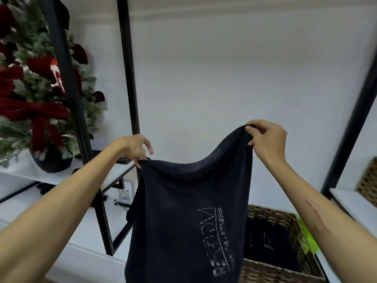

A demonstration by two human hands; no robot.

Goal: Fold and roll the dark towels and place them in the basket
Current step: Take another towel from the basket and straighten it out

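Two bare forearms reaching in from the lower corners of the frame, each ending at a top corner of one dark towel (183, 211). Left hand (134, 148) at centre left, thumb and forefinger pinching the towel's left corner, other fingers loosely spread above it. Right hand (265, 137) higher, right of centre, fingers curled round the bunched right corner. Towel hanging open between both hands, top edge sagging in a curve, cloth dropping past the bottom edge of the frame. White printed logo (216, 240) low on the towel's right half, turned sideways, partly worn.

Woven basket (285, 217) at lower right, partly hidden behind the hanging towel, sitting on a white surface. Second dark towel (271, 248) lying flat inside the basket, faint white print on it. Something bright green (308, 240) just beside the basket's right rim; too blurred to identify.

Black metal shelf frame (126, 78) running up the left of centre, white shelf (120, 170) below it. Decorated green tree (38, 82) with dark red bows at upper left, standing in a dark pot (53, 160). Small card with a QR code (123, 194) on the lower shelf. Corner of another woven basket (369, 180) at the right edge.
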